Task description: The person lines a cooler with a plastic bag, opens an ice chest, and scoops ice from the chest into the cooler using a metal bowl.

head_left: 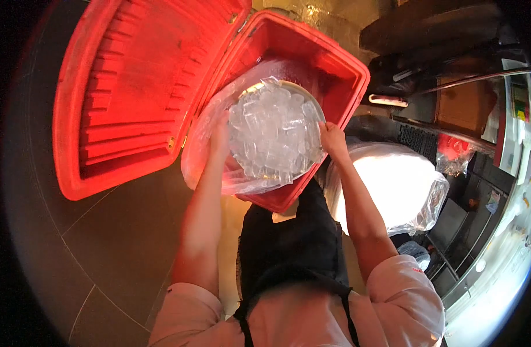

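A round bowl [316,105] heaped with clear ice pieces [271,130] is over the opening of a red cooler box [352,72]. My right hand [333,139] is closed on the right side of its rim. My left hand [219,136] grips the opposite side; it is slightly blurred and its fingers are partly hidden. A clear plastic bag [203,159] lines the cooler and spreads over its near left edge, around my left hand. How deep the bowl is, the ice and my hands hide.
The cooler's red lid [141,75] is swung back to the left. A bulky plastic-wrapped white bundle [387,185] stands right of my right forearm. Farther right are a metal rail [445,132] and dark shelving [450,220]. Dark floor tiles [115,243] lie at the left.
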Tool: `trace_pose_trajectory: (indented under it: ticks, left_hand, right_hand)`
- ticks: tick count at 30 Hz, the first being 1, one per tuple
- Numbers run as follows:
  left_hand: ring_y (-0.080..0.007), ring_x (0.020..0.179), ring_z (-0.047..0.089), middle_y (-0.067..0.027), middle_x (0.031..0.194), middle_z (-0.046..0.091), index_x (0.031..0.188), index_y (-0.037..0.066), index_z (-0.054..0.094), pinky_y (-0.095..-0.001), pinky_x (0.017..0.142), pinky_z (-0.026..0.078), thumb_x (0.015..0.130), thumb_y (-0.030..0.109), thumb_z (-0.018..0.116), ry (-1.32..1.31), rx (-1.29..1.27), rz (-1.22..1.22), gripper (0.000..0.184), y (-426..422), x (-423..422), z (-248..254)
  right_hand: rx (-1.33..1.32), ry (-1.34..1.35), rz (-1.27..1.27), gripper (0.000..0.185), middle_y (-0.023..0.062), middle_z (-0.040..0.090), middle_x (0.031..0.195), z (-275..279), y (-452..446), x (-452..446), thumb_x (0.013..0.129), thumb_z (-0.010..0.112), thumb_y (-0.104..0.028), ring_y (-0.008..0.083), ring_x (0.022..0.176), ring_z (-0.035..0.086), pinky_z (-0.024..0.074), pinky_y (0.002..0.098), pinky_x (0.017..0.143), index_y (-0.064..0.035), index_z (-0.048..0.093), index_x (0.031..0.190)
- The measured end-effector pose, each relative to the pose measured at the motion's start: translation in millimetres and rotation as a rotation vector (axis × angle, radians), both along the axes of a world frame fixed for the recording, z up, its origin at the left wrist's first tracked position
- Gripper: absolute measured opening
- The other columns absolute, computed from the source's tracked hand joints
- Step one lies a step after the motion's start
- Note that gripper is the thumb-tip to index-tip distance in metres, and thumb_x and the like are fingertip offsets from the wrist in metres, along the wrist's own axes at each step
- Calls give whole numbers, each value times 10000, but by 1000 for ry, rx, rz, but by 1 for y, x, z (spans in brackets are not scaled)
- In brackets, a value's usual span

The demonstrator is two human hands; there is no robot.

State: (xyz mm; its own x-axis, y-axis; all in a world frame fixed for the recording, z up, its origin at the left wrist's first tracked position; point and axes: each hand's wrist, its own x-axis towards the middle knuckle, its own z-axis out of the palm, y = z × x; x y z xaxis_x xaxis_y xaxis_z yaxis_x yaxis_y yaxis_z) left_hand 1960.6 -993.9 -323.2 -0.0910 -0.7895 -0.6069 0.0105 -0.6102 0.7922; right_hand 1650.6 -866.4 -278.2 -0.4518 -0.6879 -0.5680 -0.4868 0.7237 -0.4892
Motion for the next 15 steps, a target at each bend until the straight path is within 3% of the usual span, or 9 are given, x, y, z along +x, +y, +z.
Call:
trace_pose_trajectory:
  ticks: [6,9,12,13,15]
  left_hand:
    - [-216,1101,535,-119,1120,622,1118,-31,632,-331,972,382,882,270,546,-171,-289,8,392,4,-7,48]
    - [-216,1103,535,-124,1133,618,1122,-45,617,-332,971,382,875,251,548,-147,-168,-3,392,-2,-10,78]
    - [-220,1111,532,-125,1157,611,1146,-46,603,-330,973,381,878,244,543,90,-180,2,400,-13,-2,79]
    - [-217,1131,522,-124,1176,603,1169,-52,586,-331,980,375,881,240,536,109,-131,19,413,-13,-8,105]
    - [-187,981,584,-86,1068,641,1108,5,630,-327,863,451,896,258,519,100,-146,3,348,-22,-6,122]
  right_hand:
    - [-31,-36,-71,450,273,629,880,47,7,0,930,457,-403,435,886,612,467,473,786,14,625,899]
    - [-34,-69,-123,438,255,641,892,79,7,1,922,477,-411,415,899,622,474,449,787,-3,637,919]
    - [-89,-44,-132,450,259,639,931,107,11,6,914,481,-426,412,925,617,470,448,809,-6,645,922]
    - [-124,-12,-129,459,261,633,957,105,15,6,900,498,-441,409,941,614,464,454,829,-8,650,919]
    - [-190,78,-200,464,263,631,968,114,23,15,892,503,-445,406,951,611,461,457,839,-8,656,924]
